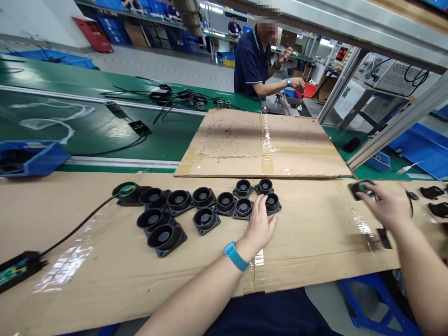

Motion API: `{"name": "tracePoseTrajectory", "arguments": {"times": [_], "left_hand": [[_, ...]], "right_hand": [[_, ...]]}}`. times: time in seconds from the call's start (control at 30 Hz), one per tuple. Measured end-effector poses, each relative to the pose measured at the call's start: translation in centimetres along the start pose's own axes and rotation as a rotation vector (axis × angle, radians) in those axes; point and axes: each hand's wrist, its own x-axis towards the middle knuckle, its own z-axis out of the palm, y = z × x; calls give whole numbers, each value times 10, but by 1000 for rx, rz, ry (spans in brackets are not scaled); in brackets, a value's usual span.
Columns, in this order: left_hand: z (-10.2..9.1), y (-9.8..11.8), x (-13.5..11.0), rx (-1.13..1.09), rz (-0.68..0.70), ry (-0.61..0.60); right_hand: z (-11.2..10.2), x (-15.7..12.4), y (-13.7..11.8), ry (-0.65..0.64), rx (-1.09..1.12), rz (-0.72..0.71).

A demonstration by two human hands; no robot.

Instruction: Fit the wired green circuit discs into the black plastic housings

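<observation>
Several black round cup-like housings with square flanged bases stand grouped on the cardboard [308, 233] before me. At the right end of the group, my left hand [258, 226] has its fingers and thumb round the near side of one black housing [272, 202]. Another black housing [242, 207] stands just left of those fingers. Off to the right, my right hand [388, 205], slightly blurred, pinches a black part with a green circuit board [360, 188] above the cardboard. At the group's left end, a similar housing [128, 192] shows a green board with a black cable attached.
A raised cardboard sheet [231, 140] lies behind the housings. An open black case [21, 268] sits at left, near a blue bin [35, 156]. Cabled parts [182, 95] lie on the green bench. Black pieces [432, 191] lie far right. A co-worker [250, 63] stands opposite.
</observation>
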Motion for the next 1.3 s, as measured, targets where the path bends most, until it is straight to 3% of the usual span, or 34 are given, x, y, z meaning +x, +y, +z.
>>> {"name": "tracePoseTrajectory", "arguments": {"times": [0.1, 0.2, 0.33, 0.43, 0.5, 0.57, 0.7, 0.8, 0.9, 0.97, 1.07, 1.13, 1.2, 1.3], "left_hand": [[1, -3, 2, -22, 13, 0], [-1, 0, 3, -22, 36, -12], [-3, 5, 5, -37, 39, -35], [-2, 7, 4, -66, -1, -43], [-1, 8, 2, -99, -26, -46], [0, 9, 0, -131, -45, -41], [-1, 10, 0, -146, -83, -88], [-3, 10, 1, -141, -115, -166], [-6, 10, 3, -158, -145, -233], [-8, 10, 4, -173, -169, -256], [-11, 12, 7, -186, -175, -258], [-12, 12, 10, -194, -155, -238], [-11, 9, 13, -209, -134, -209], [-6, 3, 13, -225, -132, -167]], "right_hand": [[55, -8, -14, -190, -34, -48], [93, -9, -7, -230, -84, 41], [100, 17, 34, -206, -249, 144], [96, 42, 35, 3, -346, 63], [97, 54, 5, 178, -303, -46], [105, 65, -47, 235, -167, -202], [138, 94, -178, 53, 101, -501], [169, 129, -271, -118, 101, -614], [198, 172, -341, -279, 11, -667], [214, 196, -373, -355, -24, -672], [228, 215, -399, -428, -13, -672], [228, 215, -400, -452, 5, -664], [221, 206, -387, -453, 16, -640], [193, 175, -335, -384, 102, -513]]}}
